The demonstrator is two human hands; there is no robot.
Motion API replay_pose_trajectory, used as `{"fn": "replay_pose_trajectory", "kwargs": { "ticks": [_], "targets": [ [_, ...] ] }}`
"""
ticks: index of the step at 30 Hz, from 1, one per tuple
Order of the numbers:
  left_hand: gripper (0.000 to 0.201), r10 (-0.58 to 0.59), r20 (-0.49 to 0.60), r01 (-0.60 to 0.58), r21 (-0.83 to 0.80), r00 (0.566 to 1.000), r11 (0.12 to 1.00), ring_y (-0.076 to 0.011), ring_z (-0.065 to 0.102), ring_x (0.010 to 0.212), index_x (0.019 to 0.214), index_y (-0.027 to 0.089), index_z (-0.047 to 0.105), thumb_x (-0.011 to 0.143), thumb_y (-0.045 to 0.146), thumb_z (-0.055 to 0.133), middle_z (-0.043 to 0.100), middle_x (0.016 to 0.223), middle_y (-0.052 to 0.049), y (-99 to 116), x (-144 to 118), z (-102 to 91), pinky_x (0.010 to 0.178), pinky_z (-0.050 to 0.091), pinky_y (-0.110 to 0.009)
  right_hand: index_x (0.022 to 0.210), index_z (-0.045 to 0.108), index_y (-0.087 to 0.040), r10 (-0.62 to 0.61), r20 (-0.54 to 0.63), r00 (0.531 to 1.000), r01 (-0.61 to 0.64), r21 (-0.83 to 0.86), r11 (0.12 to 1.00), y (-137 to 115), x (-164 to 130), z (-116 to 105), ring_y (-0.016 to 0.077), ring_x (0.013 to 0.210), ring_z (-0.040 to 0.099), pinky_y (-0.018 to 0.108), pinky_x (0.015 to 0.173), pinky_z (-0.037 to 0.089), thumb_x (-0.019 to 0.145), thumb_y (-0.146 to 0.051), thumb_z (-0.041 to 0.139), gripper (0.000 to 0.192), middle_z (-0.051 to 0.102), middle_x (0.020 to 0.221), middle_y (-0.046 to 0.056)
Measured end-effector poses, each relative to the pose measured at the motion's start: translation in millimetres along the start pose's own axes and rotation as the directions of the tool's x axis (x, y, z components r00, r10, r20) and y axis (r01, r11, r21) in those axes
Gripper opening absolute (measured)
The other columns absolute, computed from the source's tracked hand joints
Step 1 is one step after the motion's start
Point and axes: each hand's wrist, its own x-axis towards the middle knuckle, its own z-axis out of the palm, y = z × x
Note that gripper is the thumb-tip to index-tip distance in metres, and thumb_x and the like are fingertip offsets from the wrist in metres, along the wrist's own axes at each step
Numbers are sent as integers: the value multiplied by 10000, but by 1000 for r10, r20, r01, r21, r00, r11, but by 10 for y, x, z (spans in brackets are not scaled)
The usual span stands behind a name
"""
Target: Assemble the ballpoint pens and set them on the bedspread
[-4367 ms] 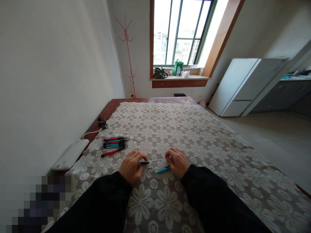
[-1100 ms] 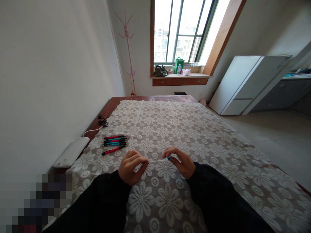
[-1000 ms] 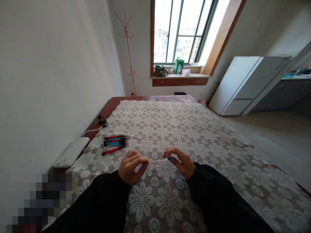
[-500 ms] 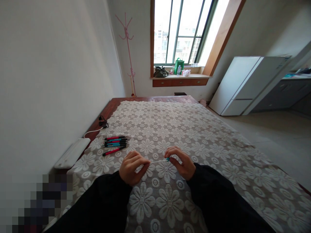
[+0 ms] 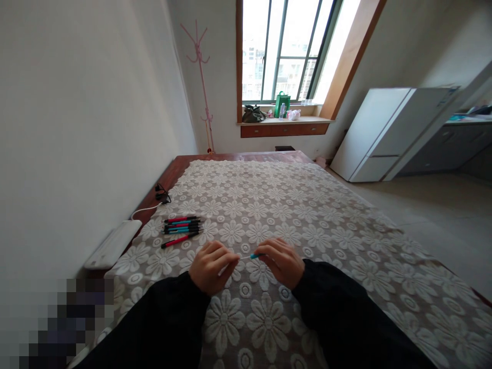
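Observation:
Pinched in the fingertips of my left hand (image 5: 212, 267) is one end of a thin white pen refill (image 5: 245, 258). My right hand (image 5: 282, 262) is closed on a small blue pen barrel (image 5: 254, 255), most of it covered by the fingers. Only a short length of the refill shows between the two hands, in line with the barrel's left end and apparently running into it. On the cloth to the left lie several red, blue and black pens (image 5: 182, 230) side by side. A red and black pen (image 5: 180, 241) lies slanted just in front of them.
A floral lace cloth (image 5: 265, 318) covers the table. Along the left edge are a white power strip or box (image 5: 115, 245) with a cable and a black plug (image 5: 162, 195). Beyond stand a pink coat rack (image 5: 202, 77), a window sill with bags, and a white fridge (image 5: 376, 136).
My right hand has moved left, bringing the blue barrel closer to my left hand. Less of the white refill is exposed, and more of the barrel sticks out from the right fingers.

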Motion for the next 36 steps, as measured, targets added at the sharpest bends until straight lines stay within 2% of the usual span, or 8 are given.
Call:
{"fn": "replay_pose_trajectory", "kwargs": {
  "ticks": [4,8,14,22,26,29,34,36],
  "targets": [
    [192,99,6,-99,1,995,995,-190,618,786,1057,246,660,899,142,628,740,796,12,21,-5,-7,744,466,-346,1082,585,-238,-12,99,995,9,31,999,-42,-13,79,191,810,644,331,725,456,1025,-203,455,146,702,945,42],
    [115,38,-4,-38,15,999,999,-189,612,774,970,245,667,895,162,640,727,769,14,22,2,-7,721,458,-347,1145,571,-221,51,162,985,-48,-18,999,-51,-30,105,217,856,648,338,746,465,1018,-242,469,163,698,981,65],
    [83,28,22,-27,-15,999,1000,-181,591,758,954,237,667,908,175,635,707,747,12,-1,0,12,718,442,-339,1012,612,-216,111,142,984,-90,-145,985,-53,-33,112,195,744,642,344,716,373,1023,-255,499,120,727,840,24],
    [64,18,13,-18,-12,1000,1000,-175,556,715,907,220,667,935,202,612,654,686,7,-4,-11,48,692,412,-325,1005,619,-196,7,153,988,19,-165,986,-72,-39,134,184,693,585,336,683,322,999,-230,525,101,717,790,18],
    [74,-11,37,12,-24,999,1000,-178,552,728,884,212,656,935,199,604,655,705,0,-4,-10,51,705,412,-332,986,629,-208,72,158,985,-36,-219,975,-91,-29,139,193,715,599,336,701,334,982,-223,555,76,714,789,18],
    [59,-36,36,37,-45,999,998,-179,551,737,896,218,656,931,202,612,655,714,1,-8,-15,47,701,410,-328,989,631,-211,152,126,980,-130,-168,977,-82,-41,156,184,719,617,317,716,372,994,-259,552,92,707,804,20],
    [63,-11,29,13,-53,1000,999,-178,540,726,903,215,655,936,196,605,644,702,2,3,-24,40,692,407,-327,1009,639,-210,96,121,988,-91,-48,995,-18,-92,207,187,714,629,309,696,394,1011,-314,521,157,696,787,26],
    [59,-6,24,7,-48,1000,999,-179,539,725,903,213,655,935,196,608,641,700,1,11,-18,44,691,411,-328,1004,648,-213,121,122,985,-116,-47,992,-5,-101,221,190,715,629,309,703,402,1008,-314,526,158,691,784,29]
  ]
}}
